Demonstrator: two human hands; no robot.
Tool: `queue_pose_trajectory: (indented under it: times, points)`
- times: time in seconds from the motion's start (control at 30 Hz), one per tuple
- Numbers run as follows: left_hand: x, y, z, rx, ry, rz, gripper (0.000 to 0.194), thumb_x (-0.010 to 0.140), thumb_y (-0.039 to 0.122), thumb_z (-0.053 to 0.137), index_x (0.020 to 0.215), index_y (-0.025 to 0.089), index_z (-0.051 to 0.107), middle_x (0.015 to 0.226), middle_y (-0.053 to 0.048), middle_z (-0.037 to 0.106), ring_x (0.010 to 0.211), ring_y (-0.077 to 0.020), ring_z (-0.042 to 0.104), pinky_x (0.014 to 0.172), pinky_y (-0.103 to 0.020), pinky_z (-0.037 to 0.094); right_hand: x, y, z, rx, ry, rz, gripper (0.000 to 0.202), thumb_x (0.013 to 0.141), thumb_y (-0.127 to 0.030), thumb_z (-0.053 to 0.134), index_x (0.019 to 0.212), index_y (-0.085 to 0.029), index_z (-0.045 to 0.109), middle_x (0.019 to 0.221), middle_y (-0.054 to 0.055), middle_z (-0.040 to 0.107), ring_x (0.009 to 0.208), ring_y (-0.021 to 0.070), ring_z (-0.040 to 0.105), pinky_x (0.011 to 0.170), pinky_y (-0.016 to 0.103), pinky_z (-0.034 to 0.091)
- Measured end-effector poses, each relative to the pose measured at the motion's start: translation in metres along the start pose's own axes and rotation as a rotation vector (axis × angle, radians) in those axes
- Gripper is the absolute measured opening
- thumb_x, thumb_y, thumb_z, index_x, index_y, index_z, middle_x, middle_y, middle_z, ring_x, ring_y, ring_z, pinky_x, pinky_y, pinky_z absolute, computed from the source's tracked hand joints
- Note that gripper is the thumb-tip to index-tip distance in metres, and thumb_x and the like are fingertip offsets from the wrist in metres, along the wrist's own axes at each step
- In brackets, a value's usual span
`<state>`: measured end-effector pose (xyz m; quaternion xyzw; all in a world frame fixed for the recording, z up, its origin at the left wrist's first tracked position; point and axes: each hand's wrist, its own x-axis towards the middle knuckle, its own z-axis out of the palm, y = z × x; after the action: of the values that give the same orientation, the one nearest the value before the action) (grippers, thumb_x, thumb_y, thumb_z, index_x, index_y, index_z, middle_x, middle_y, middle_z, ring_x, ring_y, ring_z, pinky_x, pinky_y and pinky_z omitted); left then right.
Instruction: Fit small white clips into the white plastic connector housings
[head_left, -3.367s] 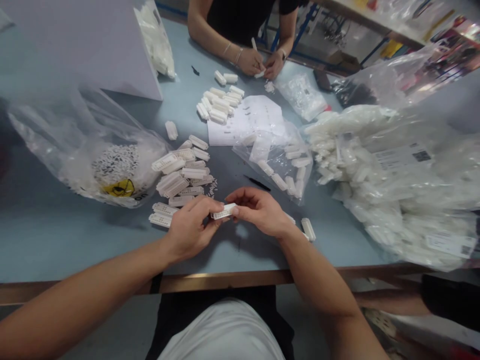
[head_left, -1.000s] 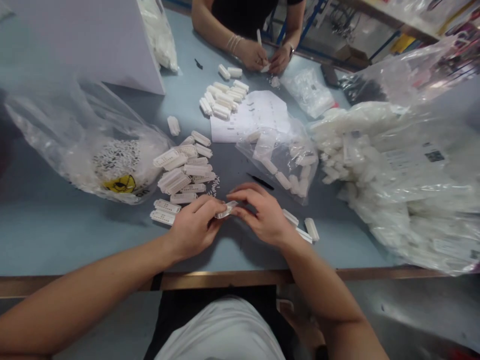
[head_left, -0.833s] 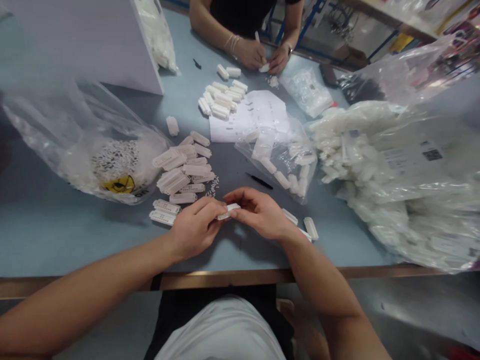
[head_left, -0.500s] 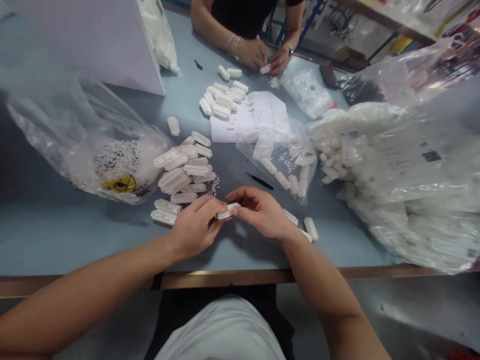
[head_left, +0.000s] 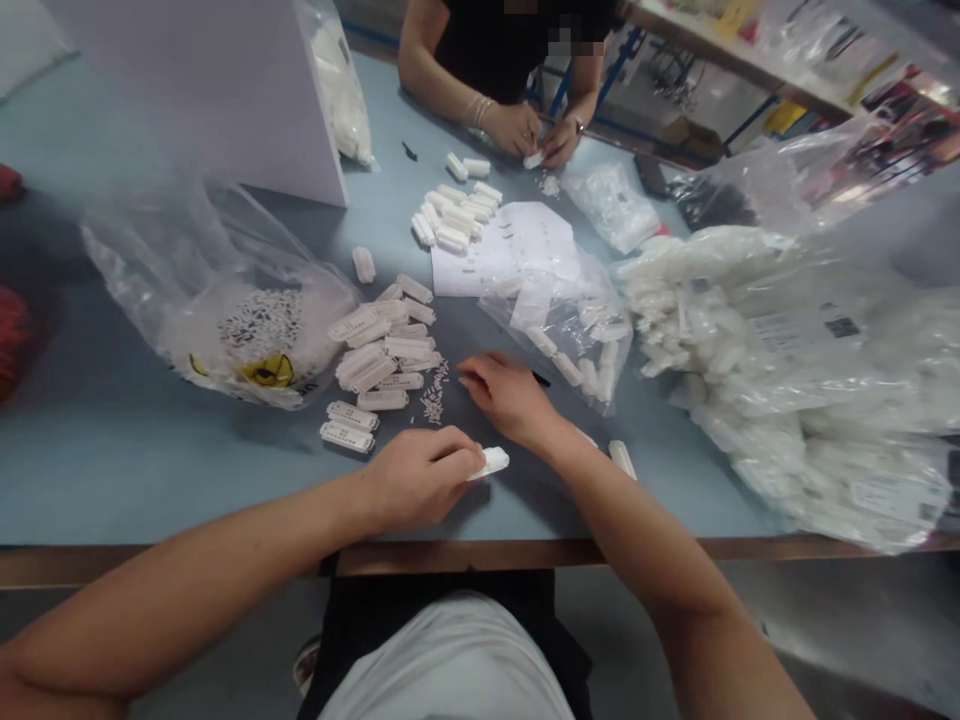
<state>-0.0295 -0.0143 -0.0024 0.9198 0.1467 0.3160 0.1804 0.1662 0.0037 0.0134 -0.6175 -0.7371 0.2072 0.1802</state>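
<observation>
My left hand is closed on a white plastic piece, whose right end sticks out past the fingers. My right hand is off that piece, above and to its right, beside a small heap of tiny white parts. Its fingers are bent together, and what they hold, if anything, is hidden. Left of the heap lies a pile of white slotted housings. A black pen-like tool shows partly behind my right hand.
A clear bag of small parts stands left, a bag of white pieces lies beyond my right hand, and large bags fill the right. Across the table, a person's hands work near a paper sheet and more white pieces.
My right hand has let go of the white piece and moved up toward the tiny parts. My left hand has shifted right and down with the piece. The view has shifted slightly.
</observation>
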Motion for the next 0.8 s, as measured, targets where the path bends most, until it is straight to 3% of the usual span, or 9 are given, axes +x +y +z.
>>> queue_pose_trajectory:
  times: [0.13, 0.3, 0.43, 0.6, 0.8]
  points:
    - [0.000, -0.001, -0.001, -0.022, -0.011, -0.040, 0.011, 0.090, 0.017, 0.055, 0.091, 0.020, 0.065, 0.088, -0.003, 0.072, 0.069, -0.0124, 0.067, 0.060, -0.021, 0.048, 0.018, -0.010, 0.002, -0.202, -0.091, -0.014, 0.025, 0.101, -0.021, 0.046, 0.113, -0.020, 0.068, 0.113, 0.009, 0.068, 0.096, 0.0208, 0.065, 0.081, 0.030, 0.047]
    - [0.000, -0.001, -0.001, -0.063, 0.009, -0.042, 0.010, 0.090, 0.018, 0.055, 0.092, 0.020, 0.065, 0.088, -0.003, 0.070, 0.068, -0.0123, 0.066, 0.059, -0.021, 0.048, 0.027, -0.019, 0.006, -0.335, -0.129, 0.055, 0.026, 0.101, -0.021, 0.044, 0.111, -0.014, 0.067, 0.112, 0.014, 0.068, 0.093, 0.0248, 0.066, 0.075, 0.033, 0.047]
    - [0.000, -0.002, -0.003, -0.105, -0.001, -0.084, 0.011, 0.093, 0.019, 0.054, 0.096, 0.020, 0.064, 0.091, -0.005, 0.070, 0.073, -0.0134, 0.066, 0.063, -0.023, 0.051, 0.023, -0.015, 0.005, -0.298, -0.122, 0.077, 0.022, 0.098, -0.019, 0.048, 0.107, -0.013, 0.067, 0.108, 0.015, 0.070, 0.093, 0.0256, 0.065, 0.076, 0.034, 0.046]
    - [0.003, -0.004, -0.004, -0.140, 0.042, -0.167, 0.007, 0.092, 0.021, 0.057, 0.098, 0.019, 0.062, 0.089, -0.004, 0.068, 0.076, -0.0141, 0.064, 0.067, -0.024, 0.052, 0.015, 0.004, 0.002, -0.160, -0.010, 0.045, 0.015, 0.091, -0.015, 0.056, 0.102, -0.015, 0.067, 0.098, 0.009, 0.070, 0.091, 0.0221, 0.062, 0.079, 0.031, 0.045]
    - [0.006, -0.005, -0.004, -0.108, 0.043, -0.235, 0.004, 0.091, 0.022, 0.062, 0.093, 0.019, 0.061, 0.082, -0.001, 0.064, 0.070, -0.0136, 0.060, 0.065, -0.024, 0.049, 0.011, 0.008, 0.005, -0.162, -0.034, -0.126, 0.015, 0.097, -0.017, 0.054, 0.103, -0.014, 0.068, 0.103, 0.011, 0.068, 0.092, 0.0200, 0.062, 0.082, 0.030, 0.045]
